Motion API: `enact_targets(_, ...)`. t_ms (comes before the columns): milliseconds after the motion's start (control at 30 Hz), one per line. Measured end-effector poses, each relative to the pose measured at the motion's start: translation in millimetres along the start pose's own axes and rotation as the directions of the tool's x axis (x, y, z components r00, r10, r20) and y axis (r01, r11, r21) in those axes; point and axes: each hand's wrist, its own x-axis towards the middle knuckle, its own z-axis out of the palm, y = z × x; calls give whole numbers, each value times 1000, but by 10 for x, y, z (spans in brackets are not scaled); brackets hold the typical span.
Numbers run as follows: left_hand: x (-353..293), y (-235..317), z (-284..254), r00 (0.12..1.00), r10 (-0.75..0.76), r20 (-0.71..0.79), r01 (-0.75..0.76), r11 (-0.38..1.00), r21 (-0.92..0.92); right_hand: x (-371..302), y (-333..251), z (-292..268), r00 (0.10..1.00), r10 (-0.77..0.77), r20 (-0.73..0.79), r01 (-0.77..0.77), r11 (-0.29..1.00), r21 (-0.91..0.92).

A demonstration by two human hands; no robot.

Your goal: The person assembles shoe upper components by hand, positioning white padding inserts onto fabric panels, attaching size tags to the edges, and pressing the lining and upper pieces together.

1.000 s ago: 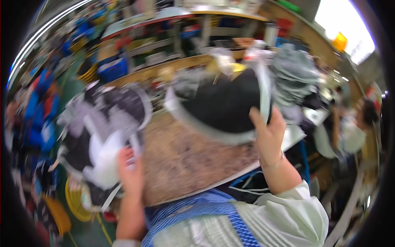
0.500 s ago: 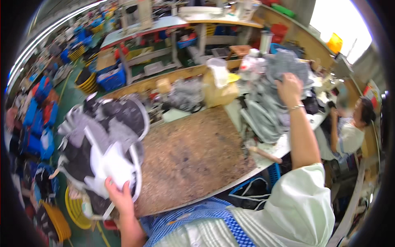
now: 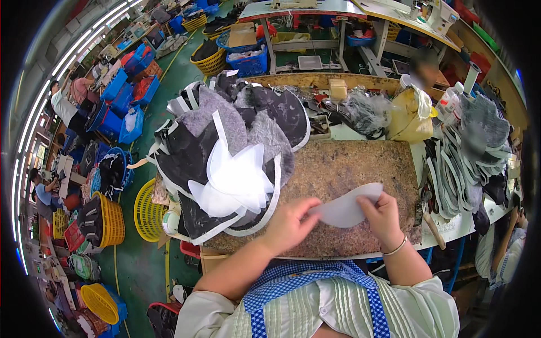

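Observation:
My left hand and my right hand hold a thin, pale, curved piece of sheet material between them, over the near part of the brown work board. The right thumb and fingers pinch its right end. At its left end the left fingers close on the tip, slightly blurred. Left of my hands lies a heap of black and grey fabric pieces with pale edging. On top of that heap rest several white curved pieces, like the one in my hands.
A stack of grey fabric pieces lies to the right, near a wooden-handled tool. Behind the board stand a yellowish container, crumpled clear plastic and a bottle. Yellow baskets stand on the green floor at left.
My right hand has left the grey stack and come to the board's near side. My left hand has moved right, off the heap; both now hold a pale curved piece. The view has shifted left.

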Motion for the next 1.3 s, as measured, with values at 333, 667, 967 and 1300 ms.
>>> enact_targets(333,1896,-1059,-1355,832,-32,-553,453,615,645,-243,272,-331,930,88,-356,-99,995,-14)
enact_targets(667,1750,-861,-1013,926,172,-335,221,472,853,-418,109,-515,887,3,-462,-36,997,-62)
enact_targets(967,1845,-785,-826,889,294,-351,184,473,862,-723,217,-492,928,-16,-372,-37,990,-136)
enact_targets(1300,2076,-682,-1153,952,-169,-254,297,702,647,-952,257,-633,879,-142,-454,87,986,-141)
